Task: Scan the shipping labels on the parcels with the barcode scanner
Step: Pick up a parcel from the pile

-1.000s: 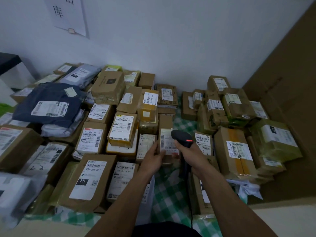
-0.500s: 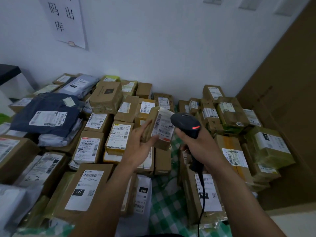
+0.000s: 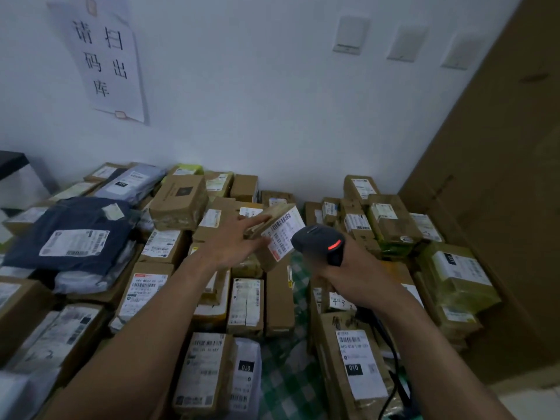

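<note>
The left hand [image 3: 230,244] grips a small parcel [image 3: 266,262], its long axis steeply tilted, with the label [image 3: 283,234] facing right. The right hand [image 3: 354,274] grips the barcode scanner [image 3: 318,245], whose head points left at the label.

Right hand [image 3: 354,277] hides the scanner [image 3: 318,242] handle; the parcel [image 3: 281,233] label is unreadable.

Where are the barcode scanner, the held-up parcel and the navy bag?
barcode scanner [image 3: 316,242], head view, on its dark head.
held-up parcel [image 3: 283,234], head view, on its white label.
navy bag [image 3: 65,215], head view, on bare fabric.
</note>
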{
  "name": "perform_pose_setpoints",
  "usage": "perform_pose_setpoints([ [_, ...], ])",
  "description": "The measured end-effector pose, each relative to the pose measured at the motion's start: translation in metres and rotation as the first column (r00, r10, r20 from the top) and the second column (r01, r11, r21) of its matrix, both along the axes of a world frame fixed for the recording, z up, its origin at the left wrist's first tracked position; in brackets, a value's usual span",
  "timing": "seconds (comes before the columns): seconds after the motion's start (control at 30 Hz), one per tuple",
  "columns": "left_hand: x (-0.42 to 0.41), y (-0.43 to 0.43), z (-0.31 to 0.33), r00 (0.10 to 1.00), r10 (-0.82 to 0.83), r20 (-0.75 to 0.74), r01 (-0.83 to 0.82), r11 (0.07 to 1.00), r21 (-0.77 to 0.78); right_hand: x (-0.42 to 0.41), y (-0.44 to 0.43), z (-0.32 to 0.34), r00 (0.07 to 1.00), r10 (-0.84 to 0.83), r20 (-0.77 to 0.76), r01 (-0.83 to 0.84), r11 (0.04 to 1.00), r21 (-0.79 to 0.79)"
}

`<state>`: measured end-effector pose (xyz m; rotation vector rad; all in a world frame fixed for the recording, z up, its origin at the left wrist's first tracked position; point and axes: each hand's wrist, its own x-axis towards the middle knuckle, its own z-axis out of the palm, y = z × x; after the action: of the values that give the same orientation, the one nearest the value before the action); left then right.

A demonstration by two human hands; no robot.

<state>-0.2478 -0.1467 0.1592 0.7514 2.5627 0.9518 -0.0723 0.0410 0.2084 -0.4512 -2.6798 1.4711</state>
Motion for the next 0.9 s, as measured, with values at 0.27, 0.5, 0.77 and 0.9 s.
perform_pose_setpoints([
  [0.27,0.003,0.005,0.002,0.999,-0.027,-0.020,0.025,0.998,-0.061,0.006,0.000,0.000,0.999,-0.010,0.045,0.008,0.999,0.048],
  [0.5,0.000,0.011,-0.003,0.999,-0.044,-0.001,0.044,0.996,-0.072,0.003,0.009,-0.001,0.998,-0.006,0.067,0.004,0.999,0.034],
  [0.77,-0.026,0.070,-0.018,0.973,-0.002,0.231,-0.048,0.977,0.209,-0.017,0.063,0.013,0.995,-0.049,0.086,0.043,0.997,0.070],
  [0.9,-0.051,0.130,-0.030,0.893,0.025,0.449,-0.200,0.916,0.347,-0.039,0.107,0.020,0.985,-0.118,0.130,0.108,0.991,0.083],
])
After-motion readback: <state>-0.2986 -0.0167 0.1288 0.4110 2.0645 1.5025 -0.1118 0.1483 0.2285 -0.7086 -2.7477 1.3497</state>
